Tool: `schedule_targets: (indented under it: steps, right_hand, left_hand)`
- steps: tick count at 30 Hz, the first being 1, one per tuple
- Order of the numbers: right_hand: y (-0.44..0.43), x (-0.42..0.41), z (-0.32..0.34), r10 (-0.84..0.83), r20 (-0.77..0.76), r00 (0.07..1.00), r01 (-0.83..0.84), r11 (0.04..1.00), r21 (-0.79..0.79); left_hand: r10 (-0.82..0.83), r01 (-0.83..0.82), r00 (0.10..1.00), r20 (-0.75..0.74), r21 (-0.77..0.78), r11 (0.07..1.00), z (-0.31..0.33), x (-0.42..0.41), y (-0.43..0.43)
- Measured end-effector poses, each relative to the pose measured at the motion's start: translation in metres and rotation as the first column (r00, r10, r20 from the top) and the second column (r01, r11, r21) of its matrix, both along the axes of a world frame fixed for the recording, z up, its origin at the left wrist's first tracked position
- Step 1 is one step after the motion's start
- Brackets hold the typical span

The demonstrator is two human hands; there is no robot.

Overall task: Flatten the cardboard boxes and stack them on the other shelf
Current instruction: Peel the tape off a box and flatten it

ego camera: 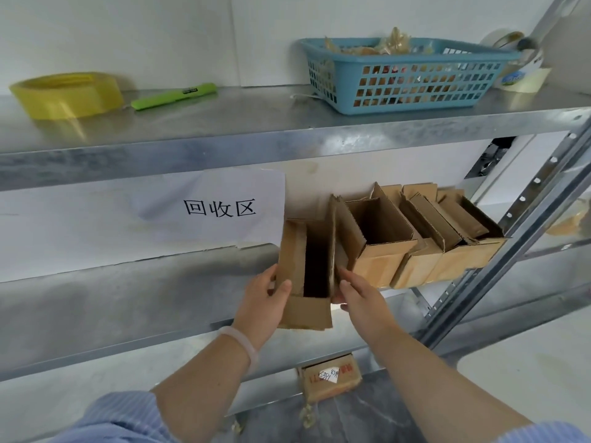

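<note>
An open brown cardboard box (pixel 307 270) is held out over the front edge of the middle metal shelf (pixel 128 298). My left hand (pixel 263 302) grips its left wall, thumb over the front corner. My right hand (pixel 355 295) lies along its right side with straight fingers touching the wall. Right of it, several more open cardboard boxes (pixel 415 244) stand in a row on the same shelf.
On the top shelf (pixel 224 135) sit a yellow tape roll (pixel 67 94), a green marker (pixel 174 95), a blue plastic basket (pixel 406 75) and another tape roll (pixel 518 59). A paper sign (pixel 220 209) hangs on the back wall. A labelled carton (pixel 329 377) lies on a lower shelf. A slanted steel upright (pixel 511 235) stands at right.
</note>
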State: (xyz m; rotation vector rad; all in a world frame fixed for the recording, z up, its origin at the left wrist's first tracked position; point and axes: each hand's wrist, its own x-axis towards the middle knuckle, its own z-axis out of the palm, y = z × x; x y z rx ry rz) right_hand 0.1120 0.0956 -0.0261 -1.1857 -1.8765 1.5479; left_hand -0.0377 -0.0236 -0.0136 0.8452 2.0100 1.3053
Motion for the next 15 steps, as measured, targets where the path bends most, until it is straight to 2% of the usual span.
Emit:
schedule_targets:
  steps: [6,9,11,15]
  right_hand:
    - [-0.019,-0.016,0.0,0.038,0.032,0.999,-0.041,0.995,0.089]
    - [-0.03,-0.026,0.005,0.089,0.018,0.996,-0.09,0.989,0.113]
    - [-0.037,-0.033,0.01,0.124,0.007,0.992,-0.123,0.98,0.157]
    - [-0.045,-0.051,0.014,0.196,0.097,0.976,-0.215,0.938,0.272]
  left_hand:
    - [-0.036,0.03,0.997,-0.066,-0.087,0.996,0.008,-0.025,-0.01]
    - [-0.069,0.07,0.998,0.013,-0.108,0.992,0.02,-0.035,-0.016]
    - [-0.101,0.102,0.995,0.012,-0.147,0.984,0.029,-0.042,-0.02]
    - [-0.111,0.12,0.991,0.067,-0.139,0.983,0.039,-0.053,-0.027]
